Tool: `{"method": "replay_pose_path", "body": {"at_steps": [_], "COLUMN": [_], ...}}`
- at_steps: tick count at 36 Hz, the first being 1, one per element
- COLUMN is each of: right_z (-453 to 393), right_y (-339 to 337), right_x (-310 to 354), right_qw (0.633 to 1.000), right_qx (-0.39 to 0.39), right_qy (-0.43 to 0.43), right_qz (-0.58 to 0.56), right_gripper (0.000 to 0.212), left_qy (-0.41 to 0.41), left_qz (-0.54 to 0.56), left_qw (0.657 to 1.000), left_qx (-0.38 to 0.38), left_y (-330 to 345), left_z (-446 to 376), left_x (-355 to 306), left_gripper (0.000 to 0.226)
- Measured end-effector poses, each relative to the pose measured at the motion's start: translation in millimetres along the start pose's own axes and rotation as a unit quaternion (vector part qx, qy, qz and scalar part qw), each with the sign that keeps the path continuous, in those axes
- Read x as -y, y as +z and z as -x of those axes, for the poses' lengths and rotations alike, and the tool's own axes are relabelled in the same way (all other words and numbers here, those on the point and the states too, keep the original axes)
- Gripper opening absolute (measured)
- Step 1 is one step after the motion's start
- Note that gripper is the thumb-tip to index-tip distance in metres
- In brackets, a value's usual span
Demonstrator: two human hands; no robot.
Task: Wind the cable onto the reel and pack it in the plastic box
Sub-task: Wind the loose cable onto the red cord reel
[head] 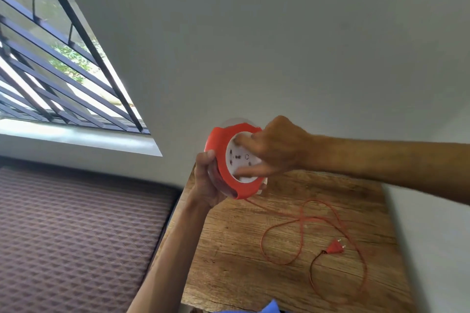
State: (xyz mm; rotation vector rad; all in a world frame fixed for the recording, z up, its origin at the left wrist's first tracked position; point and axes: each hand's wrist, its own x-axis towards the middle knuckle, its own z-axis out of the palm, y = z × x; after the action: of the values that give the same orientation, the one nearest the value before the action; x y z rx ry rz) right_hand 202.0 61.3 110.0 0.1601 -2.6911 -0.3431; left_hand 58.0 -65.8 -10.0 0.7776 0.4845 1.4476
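A round reel (220, 150) with an orange rim and a white socket face is held up above the wooden table (229, 262). My left hand (207, 180) grips its back and left edge. My right hand (274, 150) lies on the white face, fingers spread over it and blurred. A thin orange cable (300, 226) runs down from the reel's bottom and lies in loose loops on the table. Its orange two-pin plug (335, 247) rests on the wood to the right. No plastic box is in sight.
A brown quilted mattress (76, 236) lies left of the table. A barred window (50, 71) fills the upper left, with a grey wall behind. A blue object (269, 307) peeks in at the bottom edge.
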Motion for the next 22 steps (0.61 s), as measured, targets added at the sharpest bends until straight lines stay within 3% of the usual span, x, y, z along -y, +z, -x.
{"method": "replay_pose_path", "body": {"at_steps": [2, 4, 6, 8, 9, 11, 13, 14, 16, 19, 22], "right_z": [-4.6, -3.0, 1.0, 5.2, 8.0, 13.3, 20.6, 25.5, 32.6, 32.2, 30.5], "right_y": [10.1, 20.4, 23.8, 27.1, 30.2, 33.5, 27.9, 26.9, 26.7, 21.1, 16.8], "right_x": [13.7, 22.3, 29.0, 35.2, 36.1, 32.9, 23.4, 17.1, 3.2, -8.9, -12.9], "right_qw": [0.973, 0.890, 0.777, 0.742, 0.765, 0.881, 0.978, 0.997, 0.993, 0.985, 0.975], "right_qx": [-0.027, 0.001, 0.029, 0.047, 0.038, -0.011, -0.062, -0.050, 0.009, 0.031, 0.038], "right_qy": [0.212, 0.387, 0.486, 0.503, 0.486, 0.386, 0.177, 0.053, -0.115, -0.165, -0.213], "right_qz": [-0.085, -0.242, -0.399, -0.441, -0.420, -0.274, -0.096, -0.029, 0.028, 0.041, 0.046], "right_gripper": [0.065, 0.072, 0.071, 0.067, 0.065, 0.050, 0.022, 0.023, 0.048, 0.071, 0.065], "left_qy": [0.003, 0.002, 0.013, 0.005, 0.000, -0.031, -0.045, -0.046, -0.043, -0.027, -0.025], "left_qz": [-0.020, -0.014, -0.005, 0.015, 0.022, 0.047, 0.049, 0.045, 0.049, 0.081, 0.084], "left_qw": [0.999, 1.000, 1.000, 1.000, 0.999, 0.998, 0.997, 0.997, 0.998, 0.996, 0.996], "left_qx": [-0.030, -0.025, 0.005, 0.023, 0.024, 0.004, -0.030, -0.035, -0.016, 0.004, -0.021], "left_y": [0.1, -1.3, 7.3, 5.2, 2.1, -7.3, -15.3, -16.9, -18.2, -20.7, -16.9], "left_z": [-0.8, -2.8, -5.7, -6.8, -5.6, 1.8, 8.9, 10.3, 11.2, 13.3, 14.9], "left_x": [-2.5, -3.6, -13.4, -19.8, -16.8, -7.3, -1.9, -0.3, 1.6, 2.4, 5.1], "left_gripper": [0.088, 0.090, 0.085, 0.081, 0.083, 0.093, 0.101, 0.101, 0.095, 0.087, 0.086]}}
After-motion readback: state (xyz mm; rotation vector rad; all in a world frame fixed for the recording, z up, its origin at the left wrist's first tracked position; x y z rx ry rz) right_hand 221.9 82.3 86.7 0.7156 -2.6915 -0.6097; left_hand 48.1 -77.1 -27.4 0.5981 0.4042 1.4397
